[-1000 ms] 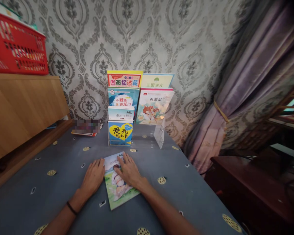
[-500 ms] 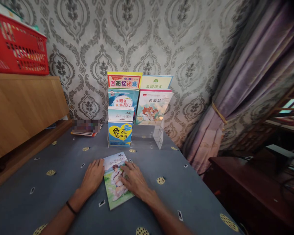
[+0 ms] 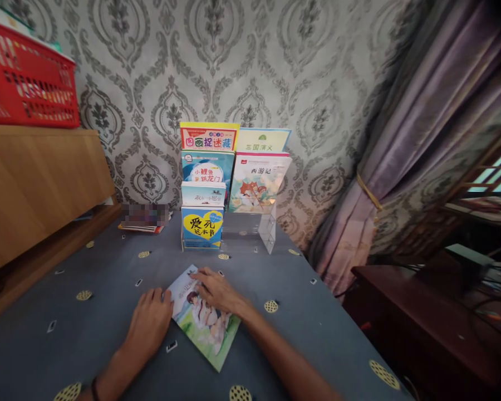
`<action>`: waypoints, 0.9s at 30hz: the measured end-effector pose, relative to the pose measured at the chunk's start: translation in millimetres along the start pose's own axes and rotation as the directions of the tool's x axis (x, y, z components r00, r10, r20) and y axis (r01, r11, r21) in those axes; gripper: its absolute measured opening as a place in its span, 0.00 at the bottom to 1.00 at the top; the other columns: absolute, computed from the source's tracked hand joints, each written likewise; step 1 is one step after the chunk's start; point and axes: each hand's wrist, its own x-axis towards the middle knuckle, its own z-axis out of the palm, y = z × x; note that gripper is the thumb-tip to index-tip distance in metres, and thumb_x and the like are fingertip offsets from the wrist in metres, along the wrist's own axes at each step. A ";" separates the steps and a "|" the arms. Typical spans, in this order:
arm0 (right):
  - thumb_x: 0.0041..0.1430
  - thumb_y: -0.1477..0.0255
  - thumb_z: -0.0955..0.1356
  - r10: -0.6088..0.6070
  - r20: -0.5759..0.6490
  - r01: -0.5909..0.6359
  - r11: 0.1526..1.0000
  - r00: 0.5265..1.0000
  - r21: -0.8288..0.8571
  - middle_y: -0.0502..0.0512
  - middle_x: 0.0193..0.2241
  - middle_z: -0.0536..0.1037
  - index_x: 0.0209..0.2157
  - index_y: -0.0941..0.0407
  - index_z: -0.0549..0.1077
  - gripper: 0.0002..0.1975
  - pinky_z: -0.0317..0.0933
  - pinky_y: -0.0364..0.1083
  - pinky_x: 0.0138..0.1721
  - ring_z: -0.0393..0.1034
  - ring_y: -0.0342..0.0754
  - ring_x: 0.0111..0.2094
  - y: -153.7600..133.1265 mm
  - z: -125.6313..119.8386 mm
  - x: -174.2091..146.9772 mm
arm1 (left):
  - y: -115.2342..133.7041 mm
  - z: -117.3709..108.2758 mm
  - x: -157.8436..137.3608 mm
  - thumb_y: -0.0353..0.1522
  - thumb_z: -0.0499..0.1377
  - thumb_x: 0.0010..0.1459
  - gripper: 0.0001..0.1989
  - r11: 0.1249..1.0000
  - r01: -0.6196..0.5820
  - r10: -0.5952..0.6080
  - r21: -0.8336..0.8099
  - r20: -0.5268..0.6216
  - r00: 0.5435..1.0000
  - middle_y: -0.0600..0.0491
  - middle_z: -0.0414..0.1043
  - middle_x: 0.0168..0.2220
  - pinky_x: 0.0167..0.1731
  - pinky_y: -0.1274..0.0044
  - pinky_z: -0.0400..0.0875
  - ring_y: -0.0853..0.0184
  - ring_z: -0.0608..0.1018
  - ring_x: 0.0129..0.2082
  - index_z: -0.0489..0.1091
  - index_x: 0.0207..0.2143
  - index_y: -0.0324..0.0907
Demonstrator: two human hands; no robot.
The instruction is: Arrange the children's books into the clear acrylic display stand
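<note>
A thin paperback book [image 3: 209,320] with a picture of a seated figure on its cover lies tilted on the dark grey tablecloth. My left hand [image 3: 152,314] rests beside its left edge, fingers stretched out and the fingertips touching that edge. Across the upper right of the cover lies my right hand [image 3: 219,292], its fingers spread and extended toward the title. That hand hides part of the cover. Behind the book stands a clear display rack [image 3: 267,234] holding several books, among them a blue one with a yellow heart [image 3: 202,227] at the front left.
A few stacked books [image 3: 144,228] lie at the back left, near a wooden cabinet [image 3: 42,195] with a red basket [image 3: 29,78] on top. Purple curtains [image 3: 379,167] hang at the right. Beyond the table's right edge stands a dark red desk [image 3: 409,328] with cables.
The book has turned counterclockwise, its top swinging left and its bottom right. My right hand has moved up the cover toward the title, and my left hand slightly down and left.
</note>
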 end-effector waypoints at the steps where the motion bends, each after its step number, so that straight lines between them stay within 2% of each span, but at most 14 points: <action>1: 0.68 0.72 0.62 -0.023 0.008 0.023 1.000 1.000 0.009 0.64 0.57 0.71 0.60 0.57 0.69 0.20 0.62 0.53 0.58 0.69 0.55 0.56 -1.0 0.9 3.5 | 3.2 -2.9 -6.0 0.27 0.48 0.68 0.16 1.000 0.002 -0.002 0.004 0.019 1.000 0.41 0.77 0.41 0.45 0.62 0.71 0.52 0.78 0.45 0.75 0.44 0.37; 5: 0.68 0.75 0.61 -0.111 0.059 0.110 0.994 0.992 0.030 0.66 0.57 0.71 0.60 0.59 0.68 0.21 0.62 0.54 0.59 0.69 0.55 0.56 -11.6 6.3 13.6 | 11.4 -10.9 -23.7 0.29 0.46 0.69 0.17 0.998 0.000 0.007 -0.067 0.106 0.994 0.43 0.78 0.40 0.42 0.63 0.73 0.53 0.80 0.42 0.75 0.43 0.40; 8: 0.69 0.73 0.61 -0.163 0.073 0.161 0.986 0.984 0.039 0.63 0.57 0.72 0.61 0.57 0.68 0.20 0.61 0.52 0.59 0.68 0.52 0.57 -20.6 10.8 15.4 | 9.1 -7.6 -25.2 0.31 0.46 0.70 0.17 0.990 0.030 -0.006 -0.138 0.170 0.985 0.46 0.79 0.38 0.38 0.65 0.74 0.55 0.81 0.39 0.75 0.43 0.42; 10: 0.70 0.74 0.60 -0.164 0.067 0.161 0.986 0.984 0.040 0.61 0.56 0.72 0.61 0.57 0.67 0.20 0.60 0.49 0.60 0.68 0.50 0.57 -24.2 14.0 14.2 | 4.2 1.9 -20.1 0.32 0.47 0.69 0.16 0.987 0.001 0.015 -0.163 0.099 0.995 0.46 0.79 0.39 0.40 0.65 0.74 0.55 0.81 0.41 0.74 0.42 0.42; 12: 0.70 0.74 0.60 -0.140 0.048 0.138 0.990 0.989 0.036 0.61 0.56 0.73 0.61 0.57 0.66 0.21 0.59 0.48 0.61 0.67 0.49 0.58 -25.8 17.6 12.1 | -0.8 16.6 -11.6 0.31 0.48 0.67 0.14 0.981 -0.079 0.069 -0.177 -0.060 0.996 0.44 0.77 0.45 0.44 0.64 0.73 0.54 0.78 0.47 0.74 0.42 0.42; 14: 0.70 0.75 0.59 -0.119 0.019 0.119 0.993 0.993 0.026 0.61 0.56 0.73 0.63 0.57 0.64 0.22 0.57 0.50 0.63 0.67 0.49 0.59 -26.1 21.7 9.6 | -3.5 33.3 -2.1 0.29 0.48 0.65 0.14 0.967 -0.158 0.117 -0.200 -0.200 0.973 0.43 0.75 0.51 0.48 0.63 0.72 0.54 0.76 0.51 0.72 0.46 0.41; 16: 0.69 0.76 0.59 -0.120 -0.004 0.120 0.993 0.993 0.008 0.61 0.58 0.73 0.64 0.57 0.62 0.23 0.53 0.52 0.66 0.66 0.49 0.60 -26.0 25.8 7.6 | -3.3 47.7 6.2 0.27 0.47 0.64 0.16 0.949 -0.198 0.132 -0.245 -0.261 0.956 0.42 0.74 0.54 0.49 0.63 0.72 0.55 0.76 0.53 0.70 0.50 0.41; 20: 0.67 0.77 0.60 -0.130 -0.003 0.130 0.991 0.992 -0.034 0.64 0.62 0.69 0.65 0.61 0.60 0.26 0.49 0.53 0.68 0.62 0.50 0.64 -26.5 31.1 6.1 | 0.7 59.8 13.5 0.26 0.47 0.64 0.17 0.935 -0.185 0.103 -0.303 -0.268 0.958 0.41 0.74 0.53 0.50 0.62 0.72 0.55 0.76 0.53 0.67 0.51 0.40; 27: 0.67 0.76 0.61 -0.123 0.001 0.123 0.988 0.992 -0.094 0.66 0.63 0.67 0.66 0.61 0.59 0.27 0.49 0.58 0.68 0.59 0.52 0.65 -25.9 36.2 5.3 | 1.3 55.5 11.9 0.26 0.47 0.64 0.16 0.942 -0.189 0.112 -0.277 -0.272 0.956 0.41 0.75 0.51 0.48 0.62 0.72 0.55 0.77 0.51 0.67 0.51 0.40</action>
